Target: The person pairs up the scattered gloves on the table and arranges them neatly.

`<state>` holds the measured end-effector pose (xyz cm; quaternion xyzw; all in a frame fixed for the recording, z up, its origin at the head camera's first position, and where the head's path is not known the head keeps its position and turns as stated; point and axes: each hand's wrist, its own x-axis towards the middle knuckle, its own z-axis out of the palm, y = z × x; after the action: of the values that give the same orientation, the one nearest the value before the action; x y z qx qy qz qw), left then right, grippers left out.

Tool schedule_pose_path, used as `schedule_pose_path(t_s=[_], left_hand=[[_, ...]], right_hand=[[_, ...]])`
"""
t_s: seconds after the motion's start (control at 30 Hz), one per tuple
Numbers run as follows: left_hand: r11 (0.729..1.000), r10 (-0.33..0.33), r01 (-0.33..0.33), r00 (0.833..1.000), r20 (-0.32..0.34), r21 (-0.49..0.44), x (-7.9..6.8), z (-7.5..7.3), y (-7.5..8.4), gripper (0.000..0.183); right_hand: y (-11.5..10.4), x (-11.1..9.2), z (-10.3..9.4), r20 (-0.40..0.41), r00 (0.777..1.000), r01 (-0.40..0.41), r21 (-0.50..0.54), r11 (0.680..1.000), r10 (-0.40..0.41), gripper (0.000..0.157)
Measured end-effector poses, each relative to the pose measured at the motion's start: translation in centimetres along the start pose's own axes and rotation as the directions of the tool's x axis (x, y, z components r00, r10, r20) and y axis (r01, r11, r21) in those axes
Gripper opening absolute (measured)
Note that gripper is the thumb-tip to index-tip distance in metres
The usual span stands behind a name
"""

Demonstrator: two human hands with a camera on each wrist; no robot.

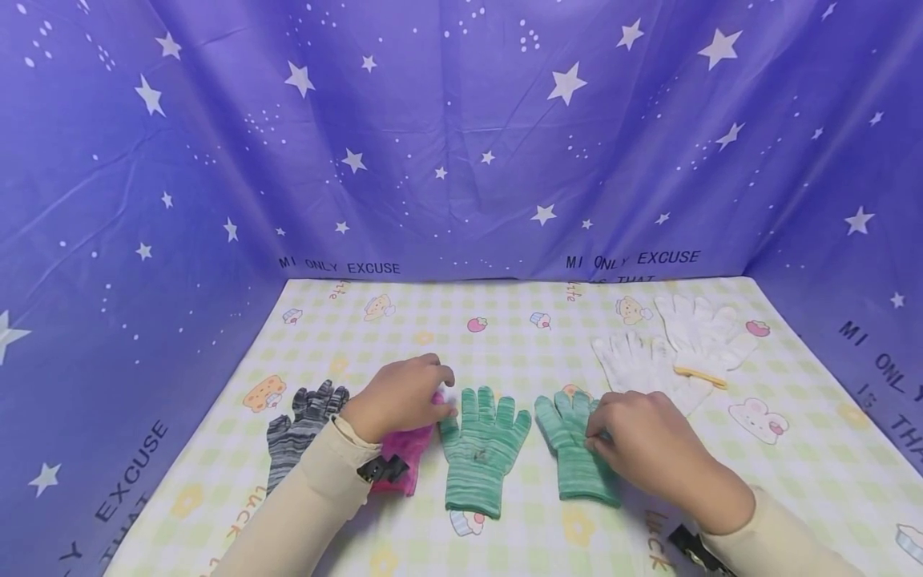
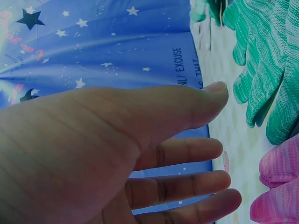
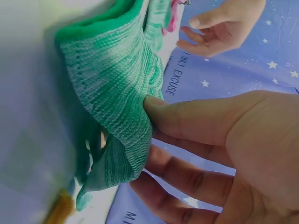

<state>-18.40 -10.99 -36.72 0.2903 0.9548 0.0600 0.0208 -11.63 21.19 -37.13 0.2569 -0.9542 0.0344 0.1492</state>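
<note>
My right hand (image 1: 645, 429) pinches the edge of the right-hand green knit glove (image 1: 577, 473) between thumb and fingers. In the right wrist view that green glove (image 3: 112, 88) is partly lifted and folded at the pinch. My left hand (image 1: 404, 393) hovers with loosely bent fingers over a pink glove (image 1: 409, 453), holding nothing; the left wrist view shows its thumb and fingers apart. Between the hands another green glove (image 1: 479, 461) lies flat, fingers pointing away. Left of the pink glove lies a grey-and-black striped glove (image 1: 288, 449), partly hidden by my left forearm.
Two white gloves (image 1: 703, 324) lie overlapping at the right rear, with a yellow cuff edge (image 1: 699, 377) showing. A checked, cartoon-printed cloth (image 1: 505, 353) covers the table. A purple star-patterned curtain (image 1: 461, 144) rises at the back and sides.
</note>
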Motion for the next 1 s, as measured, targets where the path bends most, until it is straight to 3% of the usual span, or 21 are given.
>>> schedule_pose_path(t_s=[0.57,1.0], left_hand=[[1.0,0.009,-0.01,0.999,-0.031,-0.003,-0.1,-0.3,-0.9,0.023],[1.0,0.019,-0.019,0.998,-0.067,-0.003,-0.3,-0.8,-0.7,0.013]], right_hand=[[-0.5,2.9,-2.7,-0.065,0.998,0.021,0.011,1.0,-0.021,0.014],[-3.1,5.0,-2.3,-0.105,0.993,0.057,-0.002,0.998,-0.057,0.012]])
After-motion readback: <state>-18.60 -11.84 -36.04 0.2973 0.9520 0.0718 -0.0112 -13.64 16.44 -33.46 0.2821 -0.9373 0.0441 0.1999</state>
